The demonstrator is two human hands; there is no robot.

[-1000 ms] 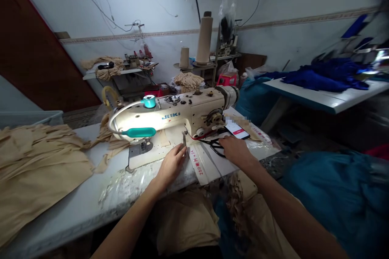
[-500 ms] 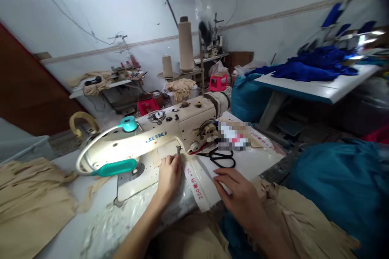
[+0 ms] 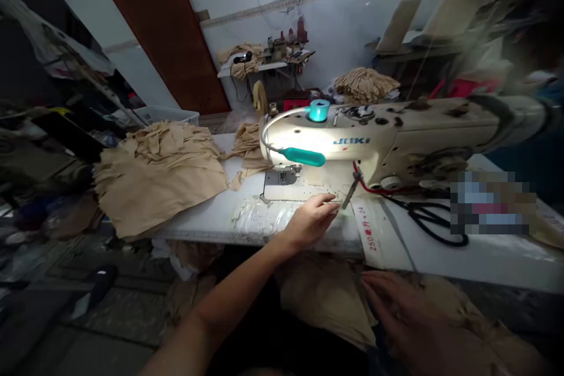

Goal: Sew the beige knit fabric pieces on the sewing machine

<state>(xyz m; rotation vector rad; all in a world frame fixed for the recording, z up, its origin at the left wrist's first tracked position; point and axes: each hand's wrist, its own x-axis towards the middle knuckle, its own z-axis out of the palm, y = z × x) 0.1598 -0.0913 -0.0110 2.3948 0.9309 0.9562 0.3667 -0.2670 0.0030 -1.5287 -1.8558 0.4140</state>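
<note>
My left hand [image 3: 312, 221] is over the front edge of the sewing table, fingers stretched out and nothing visible in them. Just right of its fingertips, a narrow metal piece [image 3: 351, 191] leans at the base of the sewing machine [image 3: 326, 141]; hand and metal look slightly apart. Lower right, my right hand [image 3: 409, 311] is dim and smeared, with fingers extended above beige cloth [image 3: 326, 296] at my lap. Black-handled scissors [image 3: 434, 220] lie beyond it on the table. A teal lamp [image 3: 304, 156] lights the machine's needle area.
A heap of beige fabric pieces [image 3: 163, 182] covers the table's left part. A white strip with red print [image 3: 370, 235] runs down the table front. Behind stand a pale plastic bin [image 3: 167, 114], another machine table [image 3: 277, 64] and a bundle of beige cloth [image 3: 365, 83].
The view has swung left, bringing the beige heap and door further in. My left hand has come away from the metal piece. My right hand is lower, nearer my lap.
</note>
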